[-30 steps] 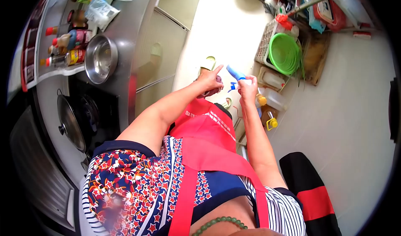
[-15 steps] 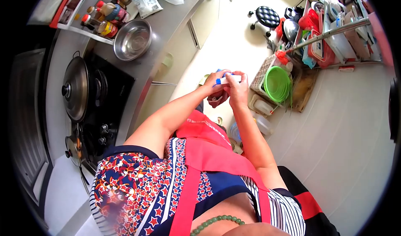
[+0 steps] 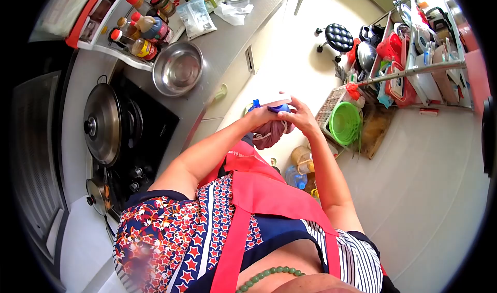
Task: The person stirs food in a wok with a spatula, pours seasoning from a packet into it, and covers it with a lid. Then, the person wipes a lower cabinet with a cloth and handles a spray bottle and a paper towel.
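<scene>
Both hands meet in front of the red apron [image 3: 279, 189], at about waist height over the floor. My left hand [image 3: 261, 117] is closed around the near side of a bunched maroon cloth [image 3: 270, 133] with a pale edge or cord, which hangs below it. My right hand [image 3: 302, 118] has its fingers bent against a white and blue object [image 3: 277, 101], long and flat-looking, lying across the top of both hands. A blue piece [image 3: 280, 108] shows between the fingers. Exactly what the white and blue object is cannot be made out.
To the left, a lidded wok [image 3: 103, 124] sits on the black stove, with a steel bowl [image 3: 177, 68] and sauce bottles [image 3: 150, 30] behind. A black stool [image 3: 338, 37], a green basket [image 3: 345, 123] and a crowded rack [image 3: 409, 73] stand to the right.
The white and blue object has turned and shifted left, over the left hand. More of the maroon cloth shows below. My right hand has lowered slightly, and the view has shifted.
</scene>
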Motion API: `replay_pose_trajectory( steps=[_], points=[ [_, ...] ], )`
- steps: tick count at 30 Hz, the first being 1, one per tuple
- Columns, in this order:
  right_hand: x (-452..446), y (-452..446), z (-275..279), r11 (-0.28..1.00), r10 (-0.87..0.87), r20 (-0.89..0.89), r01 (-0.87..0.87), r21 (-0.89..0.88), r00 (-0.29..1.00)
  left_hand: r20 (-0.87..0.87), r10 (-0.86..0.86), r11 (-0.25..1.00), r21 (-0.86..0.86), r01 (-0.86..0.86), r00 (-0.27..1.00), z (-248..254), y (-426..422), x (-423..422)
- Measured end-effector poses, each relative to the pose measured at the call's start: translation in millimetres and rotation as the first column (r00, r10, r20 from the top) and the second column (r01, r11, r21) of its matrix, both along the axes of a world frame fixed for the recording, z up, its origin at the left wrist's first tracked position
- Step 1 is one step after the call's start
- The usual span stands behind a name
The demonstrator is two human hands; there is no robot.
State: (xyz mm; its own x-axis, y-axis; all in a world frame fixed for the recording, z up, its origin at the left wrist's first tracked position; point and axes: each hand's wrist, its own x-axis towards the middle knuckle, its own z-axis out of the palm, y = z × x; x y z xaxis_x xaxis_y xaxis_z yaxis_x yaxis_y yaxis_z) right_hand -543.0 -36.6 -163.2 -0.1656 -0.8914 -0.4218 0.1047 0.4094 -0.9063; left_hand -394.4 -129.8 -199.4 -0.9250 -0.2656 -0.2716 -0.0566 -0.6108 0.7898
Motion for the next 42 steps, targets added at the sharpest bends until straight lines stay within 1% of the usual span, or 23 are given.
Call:
replay_pose_trajectory(
  steps=[2,3,4,5,7,10,12,13,14,17,18,21,22,25,26,29,30,33,35,37,38,40,42],
  points=[
    [-6,-23,-31,1.0,0.012,-0.051,-0.012,-0.004,0.999,-0.021,0.039,0.999,0.037,-0.038,0.999,-5,-18,-6],
    [-10,-35,-43,1.0,0.02,-0.077,-0.021,-0.008,0.997,0.001,0.029,0.992,0.122,-0.029,1.0,-11,-27,-11],
    [-5,-52,4,0.996,0.056,0.039,-0.053,-0.072,0.998,0.021,0.017,0.978,0.209,-0.021,1.0,-22,-37,-17],
    [-10,-66,-4,0.979,0.164,-0.135,-0.178,-0.102,0.977,0.05,0.013,0.982,0.187,-0.022,0.999,-31,-47,-18],
    [-12,-92,6,0.977,0.176,-0.238,-0.198,-0.073,0.955,0.107,0.004,0.989,0.144,-0.019,0.994,-50,-68,-22],
    [-20,-118,0,0.941,0.11,-0.4,-0.225,-0.251,0.91,0.079,0.064,0.985,-0.168,-0.05,0.995,-52,-89,-34],
    [-18,-130,9,0.982,0.009,-0.298,-0.066,-0.18,0.954,0.03,0.104,0.936,-0.34,-0.088,0.994,-40,-105,-40],
    [-17,-137,14,0.991,-0.047,-0.25,0.013,-0.137,0.967,0.022,0.132,0.926,-0.36,-0.115,0.991,-33,-111,-43],
    [-21,-143,2,0.979,-0.064,-0.323,-0.004,-0.204,0.944,0.015,0.159,0.914,-0.381,-0.141,0.987,-26,-118,-47],
    [-30,-157,-3,0.959,-0.18,-0.424,0.062,-0.277,0.888,0.164,0.075,0.9,-0.435,0.004,0.984,-27,-134,-50],
    [-33,-160,4,0.961,-0.168,-0.406,0.057,-0.271,0.898,0.282,0.048,0.863,-0.495,0.102,0.958,-16,-142,-48],
    [-40,-171,20,0.982,-0.119,-0.399,0.05,-0.18,0.909,0.407,0.124,0.756,-0.629,0.18,0.905,35,-160,-42],
    [-43,-173,18,0.976,-0.134,-0.419,0.045,-0.215,0.898,0.429,0.131,0.755,-0.627,0.19,0.894,39,-164,-43],
    [-49,-176,14,0.949,-0.174,-0.473,0.018,-0.316,0.864,0.394,0.313,0.803,-0.596,-0.019,0.864,10,-165,-39],
    [-50,-176,20,0.958,-0.196,-0.435,0.077,-0.277,0.879,0.38,0.37,0.798,-0.598,-0.08,0.848,-5,-167,-36],
    [-70,-171,19,0.959,-0.062,-0.465,-0.077,-0.274,0.883,0.378,0.451,0.859,-0.429,-0.279,0.809,-36,-172,-35],
    [-65,-171,40,0.981,-0.076,-0.345,0.008,-0.195,0.936,0.368,0.485,0.844,-0.434,-0.315,0.793,-36,-174,-35],
    [-82,-165,47,0.948,0.138,-0.555,-0.272,-0.166,0.82,0.338,0.587,0.793,-0.421,-0.44,0.735,-33,-178,-46],
    [-81,-164,52,0.963,0.184,-0.398,-0.245,-0.109,0.899,0.33,0.633,0.769,-0.369,-0.521,0.701,-25,-177,-58],
    [-78,-164,55,0.982,0.175,-0.184,-0.185,-0.041,0.967,0.327,0.618,0.784,-0.321,-0.531,0.715,-7,-175,-73],
    [-81,-165,45,0.97,0.204,-0.275,-0.233,-0.075,0.939,0.265,0.592,0.805,-0.238,-0.543,0.761,-5,-173,-82],
    [-82,-169,37,0.964,0.197,-0.293,-0.239,-0.115,0.935,0.166,0.509,0.86,-0.074,-0.504,0.844,13,-170,-92],
    [-85,-171,27,0.964,0.181,-0.325,-0.233,-0.127,0.928,0.152,0.451,0.891,-0.012,-0.454,0.88,6,-177,-94]
  ],
)
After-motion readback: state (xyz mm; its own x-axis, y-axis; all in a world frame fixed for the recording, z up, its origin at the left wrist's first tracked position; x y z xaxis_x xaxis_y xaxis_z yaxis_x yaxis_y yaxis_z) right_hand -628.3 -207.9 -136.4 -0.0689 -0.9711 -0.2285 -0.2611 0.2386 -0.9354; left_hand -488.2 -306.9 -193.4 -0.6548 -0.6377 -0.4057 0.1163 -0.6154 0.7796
